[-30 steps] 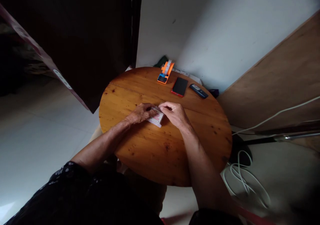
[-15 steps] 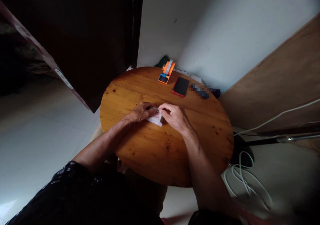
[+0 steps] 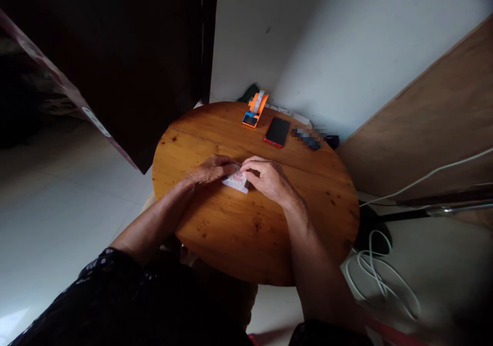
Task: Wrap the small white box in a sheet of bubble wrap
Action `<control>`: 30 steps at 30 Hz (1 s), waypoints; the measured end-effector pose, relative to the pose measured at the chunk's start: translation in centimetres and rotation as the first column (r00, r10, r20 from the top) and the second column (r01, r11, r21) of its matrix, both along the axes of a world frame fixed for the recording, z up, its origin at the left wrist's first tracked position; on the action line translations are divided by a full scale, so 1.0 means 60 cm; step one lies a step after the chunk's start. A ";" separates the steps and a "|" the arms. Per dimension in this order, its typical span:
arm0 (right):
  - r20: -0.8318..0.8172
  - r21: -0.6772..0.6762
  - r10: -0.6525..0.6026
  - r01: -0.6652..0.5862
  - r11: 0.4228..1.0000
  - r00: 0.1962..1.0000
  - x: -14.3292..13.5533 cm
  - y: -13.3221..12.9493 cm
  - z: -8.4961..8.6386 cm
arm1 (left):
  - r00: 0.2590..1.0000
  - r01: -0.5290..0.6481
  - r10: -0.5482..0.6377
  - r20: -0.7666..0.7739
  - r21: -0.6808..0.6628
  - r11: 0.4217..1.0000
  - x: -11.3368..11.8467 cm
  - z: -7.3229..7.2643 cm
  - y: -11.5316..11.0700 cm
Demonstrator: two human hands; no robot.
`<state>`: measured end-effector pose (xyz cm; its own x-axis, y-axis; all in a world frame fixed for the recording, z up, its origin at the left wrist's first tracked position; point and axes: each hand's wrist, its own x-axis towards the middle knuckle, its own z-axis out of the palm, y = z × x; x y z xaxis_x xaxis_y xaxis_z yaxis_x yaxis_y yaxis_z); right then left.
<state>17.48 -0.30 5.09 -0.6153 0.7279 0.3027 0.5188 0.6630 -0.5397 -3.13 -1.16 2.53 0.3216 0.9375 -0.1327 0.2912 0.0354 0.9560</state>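
Note:
A small white packet with reddish print (image 3: 236, 181) lies on the round wooden table (image 3: 231, 233), in front of me. My left hand (image 3: 215, 169) grips its left and far side, thumb over the top. From the right, my right hand (image 3: 265, 176) pinches the packet's far right edge, with fingertips close to those of the left hand. The near edge of the packet shows as a pale, flat strip. The far side is hidden by my fingers, and I cannot make out what the packet contains.
An orange tape dispenser (image 3: 254, 111) stands at the table's far edge. Right of it lie a red-edged phone (image 3: 277, 132) and a dark, partly pixelated object (image 3: 307, 138). A white wall (image 3: 285, 43) rises behind. A white cable (image 3: 372, 269) coils on the floor at right.
My right fingertips have shifted slightly left over the packet, and the left thumb has moved toward its far edge, so more red print shows. The view has shifted a little.

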 end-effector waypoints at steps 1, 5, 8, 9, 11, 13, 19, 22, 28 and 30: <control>-0.001 0.005 -0.002 0.002 1.000 1.000 0.000 0.000 -0.001 | 1.000 -0.002 0.002 0.009 -0.001 1.000 0.000 -0.001 0.000; -0.007 0.040 -0.003 0.003 0.999 1.000 0.001 0.004 -0.005 | 0.999 -0.026 0.027 0.031 -0.008 1.000 0.000 -0.006 0.002; -0.012 0.057 0.002 -0.002 0.998 1.000 0.001 0.006 -0.006 | 0.999 -0.026 0.026 0.029 -0.014 1.000 0.000 -0.008 0.005; -0.012 0.060 0.004 -0.003 0.998 1.000 0.001 0.007 -0.006 | 0.999 -0.026 0.026 0.028 -0.018 1.000 0.000 -0.009 0.006; -0.005 0.061 0.003 -0.002 0.998 1.000 0.002 0.007 -0.007 | 0.999 -0.026 0.027 0.029 -0.026 0.999 0.001 -0.009 0.007; 0.008 0.059 -0.003 0.002 0.998 1.000 0.003 0.007 -0.008 | 0.999 -0.027 0.028 0.030 -0.030 0.999 0.001 -0.008 0.007; 0.014 0.065 -0.015 0.014 0.998 1.000 0.004 0.007 -0.010 | 0.998 -0.022 0.024 0.051 -0.037 0.999 0.002 -0.007 0.004; 0.025 0.054 -0.016 0.014 0.998 1.000 0.004 0.006 -0.008 | 0.997 -0.033 0.035 0.063 -0.043 0.999 0.002 -0.011 0.004; 0.054 0.043 -0.013 0.011 0.999 0.998 0.006 0.006 -0.005 | 0.998 -0.053 0.055 0.039 -0.039 0.998 0.003 -0.011 0.002; 0.054 0.055 -0.014 0.011 0.998 0.998 0.005 0.007 -0.007 | 0.997 -0.061 0.062 0.036 -0.035 0.998 0.004 -0.008 0.000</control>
